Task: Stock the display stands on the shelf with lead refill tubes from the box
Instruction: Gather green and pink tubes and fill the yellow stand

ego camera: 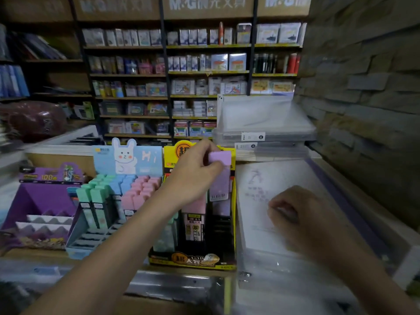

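Tubes of this kind look light, stiff and smooth. The hard plastic should not bend, but it seems slick enough to slip from a loose pinch, and the leads inside would likely snap in a fall. The best hold, I judge, is near the cap end, flat sides between thumb and fingertips, which leaves the lower end free to find a slot.

That is how the left hand [197, 173] has the lilac tube [219, 178]: thumb and fingers pinch it just under its cap, upright, over the back right of the yellow stand [193, 262]. Its lower end is down among the tubes there; whether it is seated I cannot tell.

The right hand [293, 214] rests on the pale box [261, 183] just right of that stand, fingers curled. Something pinkish may sit inside them, but blur hides it, so I cannot tell if it holds anything.

Counted:
- One tube in the left hand.
- One box.
- Three stands in a row on the shelf:
  - the yellow one, with at least one pink and one mint tube in front;
  - a blue rabbit stand [127, 160], with mint, blue and pink tubes too crowded to count;
  - a purple stand [41, 196] at the far left, in which I make out no tubes
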